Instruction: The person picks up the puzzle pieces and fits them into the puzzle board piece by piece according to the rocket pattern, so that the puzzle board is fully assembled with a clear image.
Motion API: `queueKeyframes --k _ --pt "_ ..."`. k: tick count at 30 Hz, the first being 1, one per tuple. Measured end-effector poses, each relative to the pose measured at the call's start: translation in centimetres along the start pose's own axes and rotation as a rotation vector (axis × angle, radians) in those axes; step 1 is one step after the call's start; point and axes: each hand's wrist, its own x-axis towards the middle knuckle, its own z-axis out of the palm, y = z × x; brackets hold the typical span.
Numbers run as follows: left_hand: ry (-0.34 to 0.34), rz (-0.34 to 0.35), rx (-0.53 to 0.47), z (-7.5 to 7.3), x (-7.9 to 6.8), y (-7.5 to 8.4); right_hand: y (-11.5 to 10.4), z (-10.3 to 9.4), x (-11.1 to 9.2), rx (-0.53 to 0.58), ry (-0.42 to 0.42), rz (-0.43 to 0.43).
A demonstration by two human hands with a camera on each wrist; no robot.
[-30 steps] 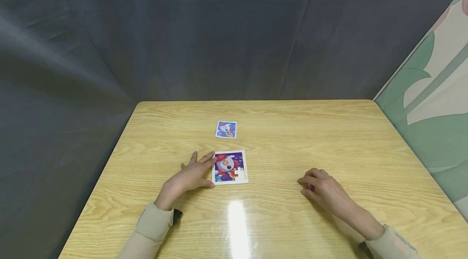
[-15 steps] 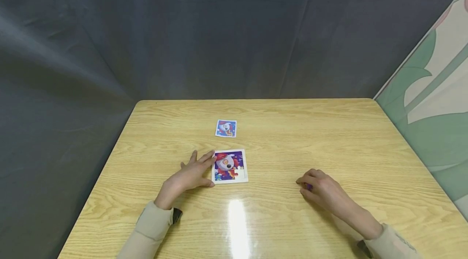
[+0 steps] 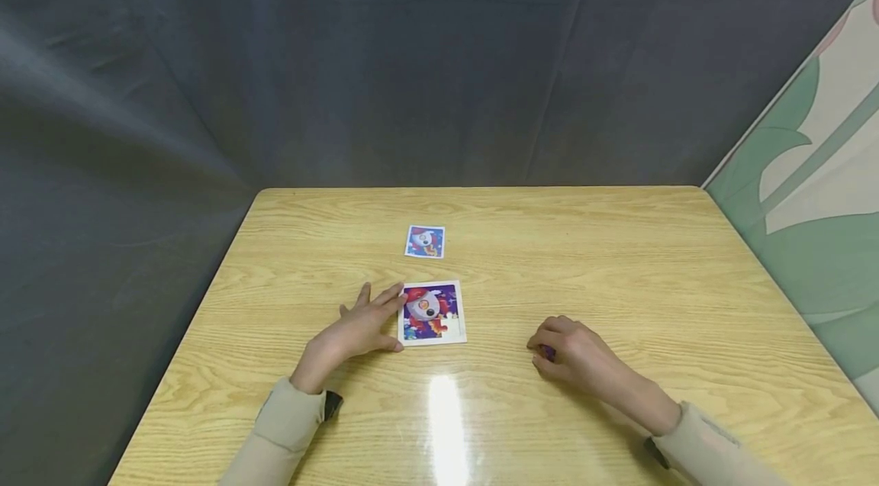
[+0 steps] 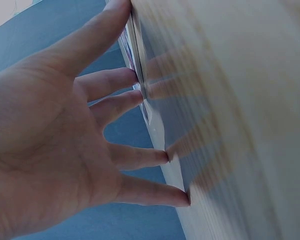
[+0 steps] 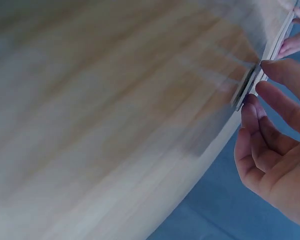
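Note:
A jigsaw puzzle (image 3: 452, 332) in a square white frame lies on the table, showing a white and red rocket on purple. Its lower right corner is bare white. My left hand (image 3: 352, 332) rests at the frame's left side, fingers spread; in the left wrist view the thumb and two fingertips (image 4: 135, 77) touch the frame's edge, the other two the tabletop. To the right, my right hand (image 3: 584, 360) pinches a purple puzzle piece (image 3: 548, 352), mostly hidden under the fingers. The right wrist view shows this thin piece (image 5: 245, 87) edge-on, low at the tabletop.
A small picture card (image 3: 425, 242) with the same rocket lies behind the puzzle. The wood-grain table (image 3: 584, 249) ends at a dark curtain (image 3: 439, 74) at the back and left. A panel with green leaves (image 3: 831, 272) borders its right side.
My right hand has moved left toward the puzzle, keeping the puzzle piece between its fingers. The left hand and the puzzle stay in place.

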Motion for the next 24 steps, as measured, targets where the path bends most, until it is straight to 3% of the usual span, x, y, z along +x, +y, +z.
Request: queueKeyframes --k 6,15,24 --pt "-0.003 0.005 0.001 0.0 0.0 -0.1 -0.2 0.4 0.6 -0.002 -0.002 -0.009" --pt "-0.001 -0.001 0.019 -0.1 0.1 -0.1 0.0 0.1 -0.2 -0.009 0.014 0.031" --pt "-0.001 -0.001 0.009 0.1 0.0 -0.1 -0.1 0.0 -0.3 0.043 -0.032 0.006"
